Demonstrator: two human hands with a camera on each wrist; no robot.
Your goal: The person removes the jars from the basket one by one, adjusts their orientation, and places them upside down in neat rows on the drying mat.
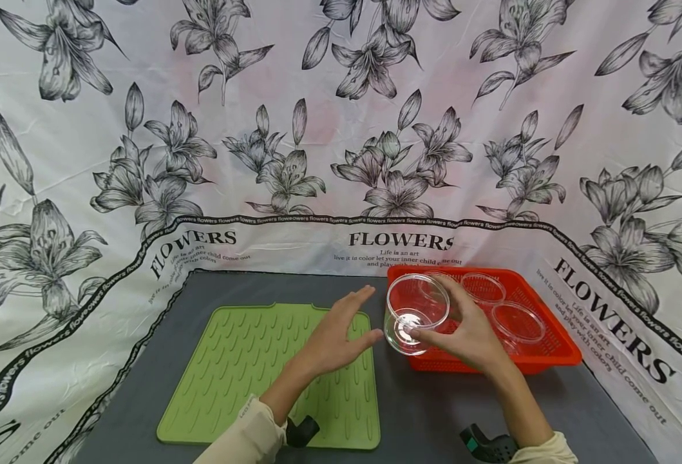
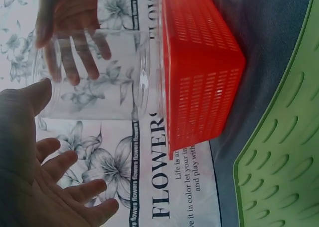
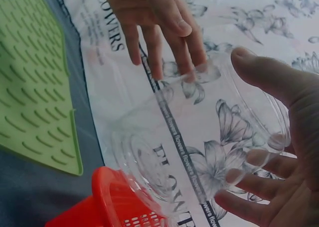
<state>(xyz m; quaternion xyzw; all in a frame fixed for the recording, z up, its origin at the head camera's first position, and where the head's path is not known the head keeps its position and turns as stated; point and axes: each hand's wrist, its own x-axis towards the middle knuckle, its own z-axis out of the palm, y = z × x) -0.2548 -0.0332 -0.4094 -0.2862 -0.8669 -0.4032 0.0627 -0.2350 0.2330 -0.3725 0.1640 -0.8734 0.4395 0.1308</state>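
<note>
A clear, round plastic container [image 1: 408,322] is held above the near left part of the red basket. My right hand [image 1: 468,332] grips it from the right, thumb on the near side and fingers round the far side. In the right wrist view the see-through container [image 3: 199,137] tilts, its wide rim towards that hand's palm. Facing it from the left, my left hand [image 1: 331,338] has its fingers spread and thumb apart. The left wrist view shows the left hand [image 2: 65,187] beside the container, with no grip on it.
The red perforated basket [image 1: 555,351] stands at the right with several clear round containers [image 1: 517,322] inside. A green ridged mat [image 1: 225,380] lies at the left on the dark grey table [image 1: 126,412]. A flower-printed cloth [image 1: 294,245] hangs behind.
</note>
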